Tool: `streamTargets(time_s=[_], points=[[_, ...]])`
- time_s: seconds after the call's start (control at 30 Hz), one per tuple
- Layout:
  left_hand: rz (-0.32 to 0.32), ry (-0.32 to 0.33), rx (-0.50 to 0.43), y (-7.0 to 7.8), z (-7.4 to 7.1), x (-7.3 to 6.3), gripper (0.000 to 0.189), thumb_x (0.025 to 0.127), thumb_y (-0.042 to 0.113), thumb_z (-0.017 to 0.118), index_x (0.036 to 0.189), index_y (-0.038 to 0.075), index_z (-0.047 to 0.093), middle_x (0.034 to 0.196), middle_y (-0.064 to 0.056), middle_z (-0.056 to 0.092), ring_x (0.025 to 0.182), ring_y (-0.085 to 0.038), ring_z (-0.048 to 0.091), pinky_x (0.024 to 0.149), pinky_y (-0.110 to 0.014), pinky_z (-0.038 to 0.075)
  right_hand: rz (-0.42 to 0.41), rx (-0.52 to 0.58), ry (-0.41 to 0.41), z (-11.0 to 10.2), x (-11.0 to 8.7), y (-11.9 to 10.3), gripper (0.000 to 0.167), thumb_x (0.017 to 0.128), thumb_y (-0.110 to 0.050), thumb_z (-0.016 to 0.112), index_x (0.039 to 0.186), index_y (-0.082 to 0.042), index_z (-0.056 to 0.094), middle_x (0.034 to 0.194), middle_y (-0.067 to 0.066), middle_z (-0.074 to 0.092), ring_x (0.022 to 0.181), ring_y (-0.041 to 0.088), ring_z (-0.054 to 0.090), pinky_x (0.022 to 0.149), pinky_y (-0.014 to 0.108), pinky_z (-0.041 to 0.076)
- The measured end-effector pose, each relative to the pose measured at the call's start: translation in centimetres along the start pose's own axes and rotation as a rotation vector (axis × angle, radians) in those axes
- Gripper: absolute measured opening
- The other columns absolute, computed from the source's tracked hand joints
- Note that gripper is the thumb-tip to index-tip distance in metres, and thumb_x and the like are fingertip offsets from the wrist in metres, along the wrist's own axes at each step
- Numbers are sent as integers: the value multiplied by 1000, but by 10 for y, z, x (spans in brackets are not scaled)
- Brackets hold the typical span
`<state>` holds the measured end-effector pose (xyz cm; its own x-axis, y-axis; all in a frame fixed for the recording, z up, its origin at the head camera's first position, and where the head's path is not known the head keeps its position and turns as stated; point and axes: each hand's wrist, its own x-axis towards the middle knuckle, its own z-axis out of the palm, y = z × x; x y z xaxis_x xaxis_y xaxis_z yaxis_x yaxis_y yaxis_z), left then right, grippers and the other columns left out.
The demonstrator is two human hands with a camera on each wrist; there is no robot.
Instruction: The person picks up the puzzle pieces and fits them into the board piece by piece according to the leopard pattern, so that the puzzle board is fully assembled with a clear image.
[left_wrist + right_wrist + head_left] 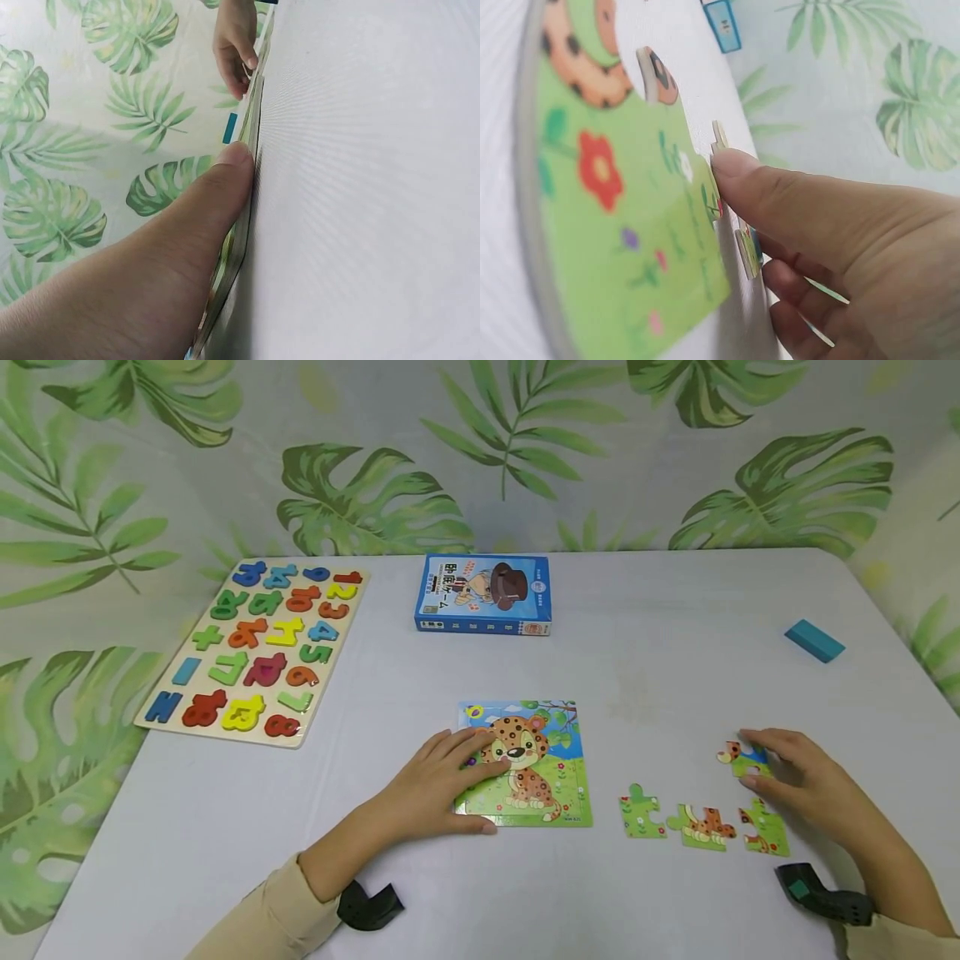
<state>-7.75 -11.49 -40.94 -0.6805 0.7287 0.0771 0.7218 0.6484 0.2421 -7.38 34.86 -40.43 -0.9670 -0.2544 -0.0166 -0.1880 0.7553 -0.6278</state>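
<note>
My left hand (442,781) lies with fingers spread across a square leopard puzzle (558,777), its thumb along the near edge. Seen from the left wrist, the thumb (202,202) rests against the puzzle's side. At the right, my right hand (802,768) holds a small jigsaw piece (748,764) with blue and green print between thumb and fingers. The right wrist view has the thumb (780,195) partly covering that piece (748,253). Just below lie three loose pieces: a green flowered one (640,817), one with leopard legs (703,828) and a green corner one (768,831).
A wooden number board (176,693) with coloured numerals lies at the left. At the back middle is a blue game box (483,597). A teal block (813,641) sits at the far right. Leaf-patterned cloth (510,460) hangs behind the white table (525,902).
</note>
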Motion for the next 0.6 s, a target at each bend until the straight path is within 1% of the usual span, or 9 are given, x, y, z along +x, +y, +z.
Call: streamTargets(time_s=[0.13, 0.3, 0.33, 0.37, 0.43, 0.5, 0.53, 0.57, 0.6], points=[[-2, -5, -1, 0, -1, 0, 75, 75, 71, 46, 135, 28, 41, 145, -3, 23, 132, -23, 16, 104, -44, 13, -45, -14, 10, 1, 2, -1, 48, 81, -11, 66, 124, 3, 48, 116, 25, 41, 108, 49, 31, 88, 68, 18], [-5, -6, -2, 1, -2, 0, 75, 74, 71, 46, 135, 28, 41, 145, -4, 24, 132, -23, 16, 104, -44, 13, -49, -32, 36, 4, 5, -5, 42, 81, -10, 67, 117, 4, 51, 113, 26, 40, 105, 46, 32, 88, 66, 19], [-5, -5, -2, 1, -2, 0, 74, 74, 71, 47, 135, 28, 42, 145, -4, 24, 132, -23, 16, 104, -44, 13, -48, -41, 44, 5, 5, -5, 41, 80, -10, 67, 115, 4, 51, 113, 25, 40, 104, 44, 32, 93, 59, 21], [-4, -3, -3, 1, -2, 0, 74, 74, 70, 47, 135, 28, 42, 145, -4, 24, 132, -23, 16, 104, -44, 13, -41, -52, 50, 5, 5, -7, 40, 80, -10, 67, 114, 4, 50, 113, 25, 39, 103, 43, 32, 92, 58, 23], [-2, -1, -7, 1, -2, 0, 74, 74, 70, 48, 135, 28, 42, 145, -4, 24, 132, -24, 17, 104, -44, 13, -30, -77, 61, 5, 4, -9, 41, 81, -12, 67, 114, 3, 49, 114, 25, 40, 102, 41, 35, 94, 39, 28], [1, 2, -10, 1, -1, 0, 74, 74, 70, 48, 135, 27, 42, 144, -4, 25, 132, -24, 17, 104, -44, 13, -27, -110, 81, 4, 4, -13, 43, 80, -14, 68, 115, 2, 48, 113, 22, 44, 98, 33, 39, 85, 23, 31], [2, 3, -10, 1, -1, 0, 74, 74, 70, 48, 135, 27, 42, 144, -4, 25, 132, -24, 17, 104, -45, 13, -30, -120, 94, 3, 4, -16, 44, 80, -14, 69, 116, 1, 48, 112, 21, 46, 97, 29, 40, 79, 19, 32], [2, 3, -11, 1, -1, 0, 74, 74, 70, 48, 135, 27, 42, 144, -4, 25, 132, -24, 17, 104, -45, 13, -34, -122, 106, 3, 4, -19, 46, 79, -14, 69, 117, 0, 48, 112, 19, 47, 95, 23, 41, 75, 19, 33], [2, 3, -10, 1, -1, 0, 75, 74, 70, 48, 135, 27, 42, 144, -4, 25, 132, -24, 17, 104, -45, 13, -38, -121, 118, 2, 4, -23, 47, 79, -14, 70, 119, -2, 49, 113, 17, 48, 94, 18, 40, 70, 16, 32]])
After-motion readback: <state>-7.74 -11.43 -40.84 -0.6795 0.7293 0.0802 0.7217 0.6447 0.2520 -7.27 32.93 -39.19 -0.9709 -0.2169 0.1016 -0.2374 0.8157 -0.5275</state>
